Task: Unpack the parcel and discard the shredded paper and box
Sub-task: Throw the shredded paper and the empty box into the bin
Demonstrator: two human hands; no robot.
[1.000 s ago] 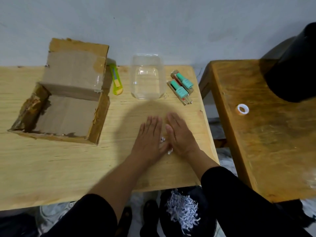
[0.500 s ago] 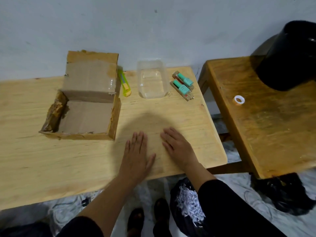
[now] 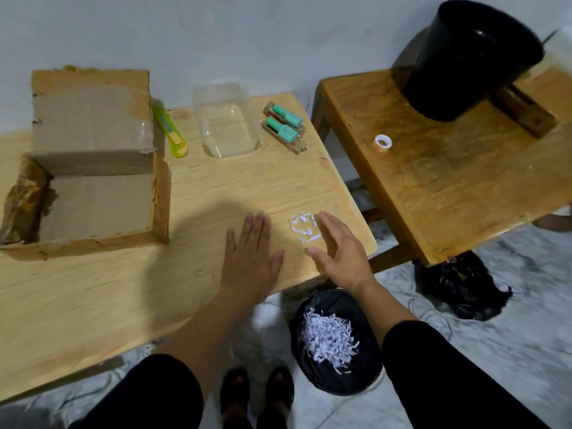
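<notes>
An open, empty cardboard box sits at the left of the light wooden table. A small heap of white shredded paper lies near the table's right front corner. My left hand rests flat on the table just left of the scraps, fingers spread. My right hand hovers open at their right side, holding nothing. Below the table edge, a black bin bag on the floor holds a pile of shredded paper.
At the back of the table lie a yellow-green box cutter, a clear plastic tub and teal-capped bottles. A darker wooden table at the right bears a tape roll and a black bucket. Another black bag lies beneath it.
My hands have drawn apart, uncovering the small heap of paper scraps between them. The right hand has lifted off the table; the view has pulled back.
</notes>
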